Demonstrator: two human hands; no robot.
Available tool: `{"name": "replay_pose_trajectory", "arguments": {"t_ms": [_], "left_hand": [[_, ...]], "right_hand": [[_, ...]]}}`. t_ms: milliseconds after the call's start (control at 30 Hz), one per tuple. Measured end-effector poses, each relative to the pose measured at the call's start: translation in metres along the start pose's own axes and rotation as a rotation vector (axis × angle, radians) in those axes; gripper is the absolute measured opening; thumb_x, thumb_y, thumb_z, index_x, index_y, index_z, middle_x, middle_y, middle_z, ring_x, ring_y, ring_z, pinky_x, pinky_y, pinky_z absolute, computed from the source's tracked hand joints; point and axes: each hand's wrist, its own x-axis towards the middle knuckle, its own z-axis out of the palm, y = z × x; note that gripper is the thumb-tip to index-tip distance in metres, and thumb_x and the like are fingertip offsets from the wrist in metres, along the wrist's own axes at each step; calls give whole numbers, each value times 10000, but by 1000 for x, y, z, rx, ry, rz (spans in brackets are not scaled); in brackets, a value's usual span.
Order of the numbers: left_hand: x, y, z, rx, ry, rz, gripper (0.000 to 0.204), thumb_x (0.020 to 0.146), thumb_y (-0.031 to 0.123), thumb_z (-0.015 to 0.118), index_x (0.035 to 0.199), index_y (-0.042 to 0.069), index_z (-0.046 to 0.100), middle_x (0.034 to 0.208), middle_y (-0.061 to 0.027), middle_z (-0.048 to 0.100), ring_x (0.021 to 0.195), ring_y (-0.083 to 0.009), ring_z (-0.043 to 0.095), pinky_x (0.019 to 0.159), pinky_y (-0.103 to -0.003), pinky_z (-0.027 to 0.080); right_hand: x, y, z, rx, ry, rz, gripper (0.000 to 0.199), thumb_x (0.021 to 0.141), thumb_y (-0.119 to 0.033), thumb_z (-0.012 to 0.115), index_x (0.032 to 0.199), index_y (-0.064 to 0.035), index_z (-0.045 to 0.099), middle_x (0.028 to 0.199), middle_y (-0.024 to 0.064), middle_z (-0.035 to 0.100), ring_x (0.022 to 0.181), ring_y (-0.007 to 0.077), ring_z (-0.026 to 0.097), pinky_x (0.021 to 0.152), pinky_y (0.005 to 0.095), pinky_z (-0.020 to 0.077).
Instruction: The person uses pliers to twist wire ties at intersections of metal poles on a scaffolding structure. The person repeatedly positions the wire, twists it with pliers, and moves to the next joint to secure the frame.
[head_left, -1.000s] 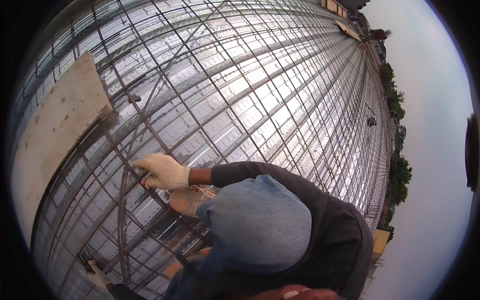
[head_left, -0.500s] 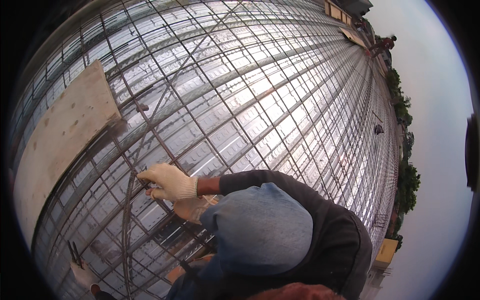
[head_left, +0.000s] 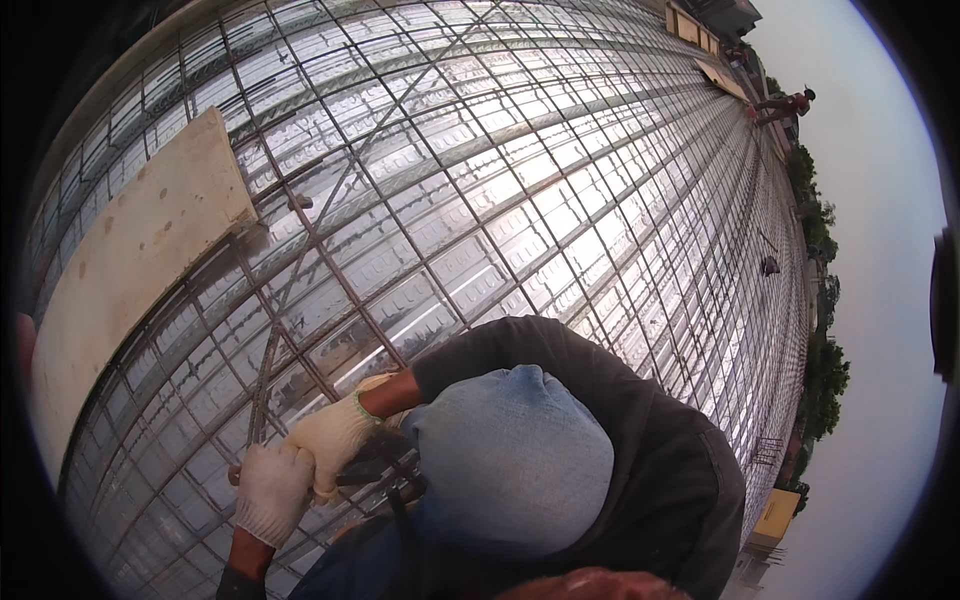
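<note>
Both my hands wear pale knitted gloves and meet low over the rebar grid [head_left: 380,215], left of my bent knee in blue denim [head_left: 515,455]. My left hand [head_left: 275,490] is closed in a fist against the fingers of my right hand [head_left: 328,440]. My right hand is curled, and a dark bar-like tool [head_left: 368,472] sticks out of it toward my knee. Whether the left fist also grips this tool is hidden. Beneath the hands, rebars cross over shiny ribbed metal decking [head_left: 450,265].
A plywood sheet [head_left: 150,240] lies on the bars at the left. A person [head_left: 785,106] bends over the grid at the far right. A small dark object [head_left: 769,265] sits on the mesh. Trees [head_left: 825,380] and a yellow box-like structure [head_left: 776,515] stand beyond the edge.
My left hand has come up and right from the lower left, where it held a dark two-pronged tool. The right hand has dropped toward it, and the two now touch. The view has shifted slightly.
</note>
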Motion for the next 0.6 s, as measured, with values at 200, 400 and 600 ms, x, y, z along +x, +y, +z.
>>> {"name": "replay_pose_trajectory", "arguments": {"t_ms": [200,400,600], "left_hand": [[-4,6,15,68,21,27,189,852,169,789,1015,102,721,933,-81,729,937,-302,752,849,-504,559],[-62,-63,-9,-31,599,-151,935,603,200,1051,1466,109,703,1539,-123,676,1453,-320,619,1216,-542,492],[-208,-128,97,-439,897,-1064,716,922,81,907,1580,42,631,1587,-175,629,1452,-286,621,1212,-406,526]], "right_hand": [[-10,-5,-1,104,1,237,387,917,-253,806,1184,18,734,956,120,774,891,214,733,798,379,574],[-9,-7,-6,183,184,339,337,1006,-291,685,1206,-20,668,838,33,679,698,121,637,626,340,508],[-51,6,-44,-135,317,410,535,1076,-233,637,1542,22,565,949,31,667,856,100,641,756,312,569]]}}
